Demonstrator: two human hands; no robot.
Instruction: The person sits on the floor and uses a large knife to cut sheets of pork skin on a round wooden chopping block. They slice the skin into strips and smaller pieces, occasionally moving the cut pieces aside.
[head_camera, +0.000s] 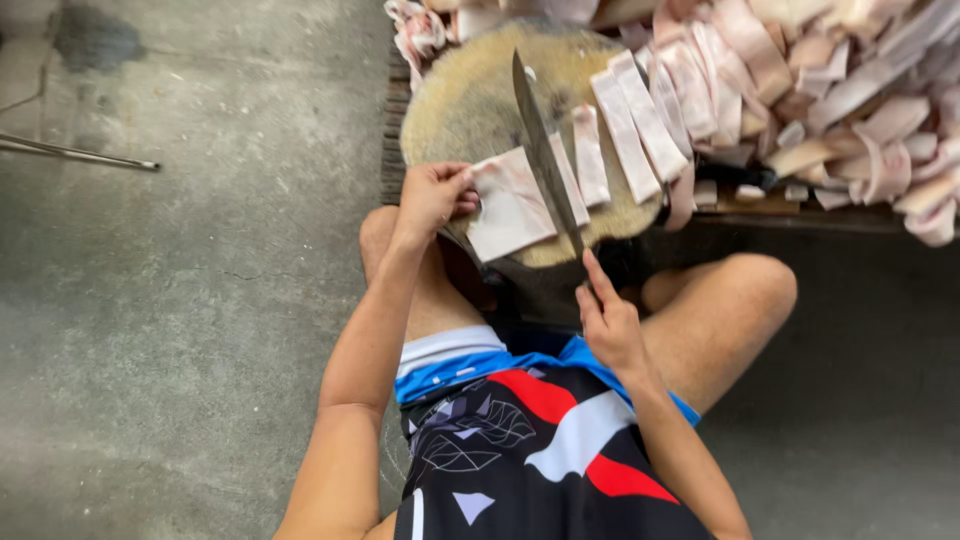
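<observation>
- pale pink, the slab of pork skin (510, 205) lay flat on the round wooden chopping block (450, 110), directly under the left hand (432, 192), whose fingers were closed on its near-left edge.
- the right hand (608, 322) was wrapped around the handle of a long knife (545, 150), blade reaching forward across the slab.
- it looked soft, floppy and probably greasy; a pinned edge away from the blade seemed the safest hold.
- cut strips (640, 125) lay beyond the right hand.
</observation>
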